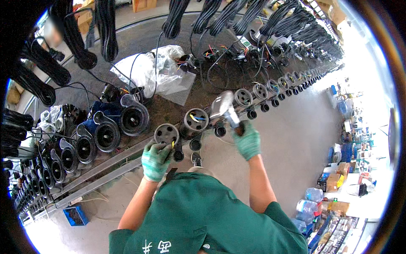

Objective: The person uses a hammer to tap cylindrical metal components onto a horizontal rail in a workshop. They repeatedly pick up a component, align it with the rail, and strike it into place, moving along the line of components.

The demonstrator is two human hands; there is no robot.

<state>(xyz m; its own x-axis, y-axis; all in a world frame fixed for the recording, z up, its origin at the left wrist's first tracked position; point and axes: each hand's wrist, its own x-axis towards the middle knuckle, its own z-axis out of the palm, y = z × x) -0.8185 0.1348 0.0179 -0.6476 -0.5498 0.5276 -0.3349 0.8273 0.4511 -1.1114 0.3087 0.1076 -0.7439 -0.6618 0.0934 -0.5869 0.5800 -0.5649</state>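
Likely assembling: left hand [156, 161] on housing [166, 133], near edge of table [167, 111], grip unclear; right hand [247, 142] clutches tool [224, 106]; next probably wants alignment

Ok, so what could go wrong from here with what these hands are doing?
The yellow wire close to the left hand's fingers might get pinched against the gray round housing.

The silver-headed tool in the right hand is blurred beside the wired housing, so it could knock that housing or catch its loose yellow and blue wires.
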